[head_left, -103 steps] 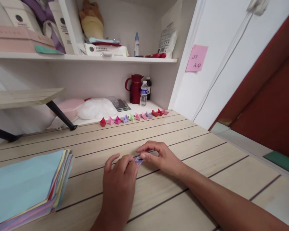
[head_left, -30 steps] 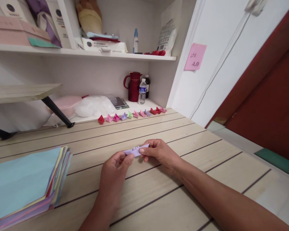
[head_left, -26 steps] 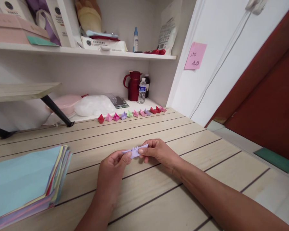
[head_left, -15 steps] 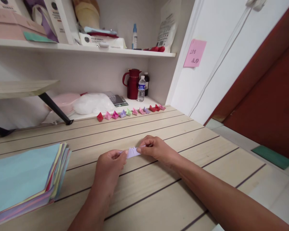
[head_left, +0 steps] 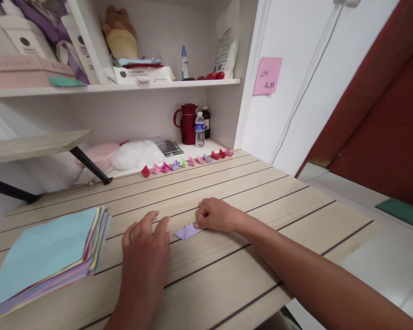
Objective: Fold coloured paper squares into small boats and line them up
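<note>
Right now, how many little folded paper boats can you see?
11. Ten stand in a row along the table's far edge, red to pink. One lilac boat lies under the right hand.

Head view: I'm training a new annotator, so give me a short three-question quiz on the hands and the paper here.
1. True or false: the left hand pinches the folded lilac paper.
2. Which hand touches that paper? A) left B) right C) both
3. What lies on the wooden table left of the left hand?

Key:
1. False; it is open, flat, just beside the paper.
2. B, the right hand holds its right end.
3. The stack of coloured paper sheets.
</note>
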`<control>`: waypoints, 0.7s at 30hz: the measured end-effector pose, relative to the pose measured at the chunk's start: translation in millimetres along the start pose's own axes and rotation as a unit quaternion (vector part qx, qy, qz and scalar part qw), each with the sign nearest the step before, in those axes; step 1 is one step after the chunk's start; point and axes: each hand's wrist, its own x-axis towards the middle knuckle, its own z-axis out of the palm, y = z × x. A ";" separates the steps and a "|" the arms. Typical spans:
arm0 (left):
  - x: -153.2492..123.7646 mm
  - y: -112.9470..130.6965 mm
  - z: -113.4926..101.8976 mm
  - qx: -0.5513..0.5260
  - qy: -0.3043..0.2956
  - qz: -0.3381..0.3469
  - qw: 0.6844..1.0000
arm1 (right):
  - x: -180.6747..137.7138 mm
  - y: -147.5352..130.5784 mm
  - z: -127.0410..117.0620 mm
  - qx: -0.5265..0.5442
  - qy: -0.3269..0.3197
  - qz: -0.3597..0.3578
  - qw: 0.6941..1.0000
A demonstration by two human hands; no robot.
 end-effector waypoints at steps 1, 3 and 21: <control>-4.7 -3.2 2.9 0.017 0.045 0.083 0.995 | 0.2 0.1 -0.6 -0.007 -0.003 -0.002 1.000; -12.2 -8.7 9.0 0.042 0.080 0.220 0.971 | 0.3 0.5 -1.4 -0.018 -0.009 -0.007 1.000; -7.3 -2.0 18.2 -0.022 -0.219 0.201 0.955 | -7.6 0.2 -4.1 -0.138 0.041 -0.027 0.989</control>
